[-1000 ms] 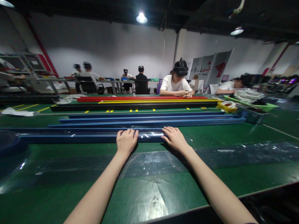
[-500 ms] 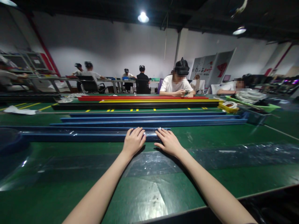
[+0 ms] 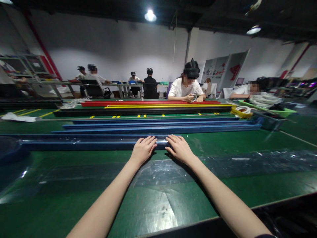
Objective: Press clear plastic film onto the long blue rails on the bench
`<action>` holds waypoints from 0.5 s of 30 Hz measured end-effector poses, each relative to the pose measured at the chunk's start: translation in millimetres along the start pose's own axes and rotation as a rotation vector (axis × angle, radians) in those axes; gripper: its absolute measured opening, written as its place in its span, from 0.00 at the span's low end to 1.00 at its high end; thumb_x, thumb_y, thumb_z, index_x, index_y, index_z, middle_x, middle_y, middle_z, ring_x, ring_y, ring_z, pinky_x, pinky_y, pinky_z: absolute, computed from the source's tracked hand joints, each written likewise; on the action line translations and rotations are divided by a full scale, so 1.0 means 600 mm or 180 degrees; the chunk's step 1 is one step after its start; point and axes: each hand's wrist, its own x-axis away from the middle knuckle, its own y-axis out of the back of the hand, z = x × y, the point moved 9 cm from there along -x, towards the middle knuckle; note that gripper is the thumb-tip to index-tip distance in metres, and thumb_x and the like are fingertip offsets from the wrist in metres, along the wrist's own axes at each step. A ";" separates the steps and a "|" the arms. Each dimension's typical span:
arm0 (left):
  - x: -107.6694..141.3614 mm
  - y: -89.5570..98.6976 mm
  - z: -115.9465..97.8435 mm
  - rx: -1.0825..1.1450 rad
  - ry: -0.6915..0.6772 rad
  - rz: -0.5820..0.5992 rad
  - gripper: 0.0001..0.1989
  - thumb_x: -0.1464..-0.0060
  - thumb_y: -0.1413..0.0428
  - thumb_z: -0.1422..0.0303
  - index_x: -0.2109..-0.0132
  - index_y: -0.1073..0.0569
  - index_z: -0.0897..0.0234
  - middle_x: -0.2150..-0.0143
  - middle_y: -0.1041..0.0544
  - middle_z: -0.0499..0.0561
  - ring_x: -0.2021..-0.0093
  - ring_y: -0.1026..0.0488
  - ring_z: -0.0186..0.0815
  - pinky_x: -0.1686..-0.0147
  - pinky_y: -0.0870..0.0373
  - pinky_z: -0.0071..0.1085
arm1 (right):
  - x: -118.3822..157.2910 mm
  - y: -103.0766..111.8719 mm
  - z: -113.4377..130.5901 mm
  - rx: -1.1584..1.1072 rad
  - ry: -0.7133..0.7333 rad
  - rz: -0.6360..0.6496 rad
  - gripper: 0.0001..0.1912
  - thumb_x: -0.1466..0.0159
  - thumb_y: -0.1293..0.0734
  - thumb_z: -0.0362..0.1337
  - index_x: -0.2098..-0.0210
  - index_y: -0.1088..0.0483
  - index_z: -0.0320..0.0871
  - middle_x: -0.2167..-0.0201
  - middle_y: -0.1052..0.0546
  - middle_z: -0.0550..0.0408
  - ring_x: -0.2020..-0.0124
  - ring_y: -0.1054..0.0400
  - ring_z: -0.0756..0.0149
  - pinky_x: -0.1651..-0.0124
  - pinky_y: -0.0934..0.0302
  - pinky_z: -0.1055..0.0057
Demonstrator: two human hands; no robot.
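Left hand (image 3: 144,148) has slid closer to the right hand (image 3: 178,147), both with loosely spread fingers laid over the front blue channel (image 3: 86,145), lying in front of the rear blue channels (image 3: 198,128), so work seems concentrated on one short stretch.

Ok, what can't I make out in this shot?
All in the head view:
Nearest blue channel: right end largely hidden by the right hand.
Left hand: its own back hides the palm, so its grip is unclear.
Dark blue rounded shape: cut off by the left edge.
Display panel: smaller lettering too small.
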 end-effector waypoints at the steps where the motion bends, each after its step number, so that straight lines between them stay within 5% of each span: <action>1: 0.001 0.001 0.006 0.0003 0.0083 -0.0011 0.17 0.38 0.58 0.64 0.49 0.29 0.61 0.48 0.28 0.53 0.46 0.32 0.41 0.54 0.37 0.39 | 0.000 0.003 -0.004 -0.0001 -0.0048 -0.0038 0.24 0.34 0.46 0.47 0.45 0.38 0.40 0.44 0.34 0.46 0.42 0.44 0.59 0.44 0.51 0.62; 7: 0.005 0.012 0.032 -0.0040 0.0443 -0.0129 0.16 0.39 0.58 0.66 0.55 0.26 0.63 0.52 0.24 0.55 0.49 0.29 0.41 0.54 0.38 0.40 | 0.000 0.013 -0.028 0.0003 -0.0323 -0.0105 0.19 0.34 0.45 0.46 0.53 0.32 0.41 0.51 0.28 0.47 0.48 0.38 0.61 0.49 0.48 0.64; 15: 0.002 0.026 0.013 -0.0209 0.0276 -0.0228 0.18 0.41 0.55 0.60 0.53 0.28 0.65 0.52 0.25 0.58 0.51 0.30 0.44 0.52 0.39 0.42 | 0.000 0.012 -0.018 -0.0107 -0.0255 0.0065 0.21 0.36 0.43 0.46 0.51 0.32 0.41 0.49 0.29 0.46 0.47 0.39 0.59 0.49 0.47 0.63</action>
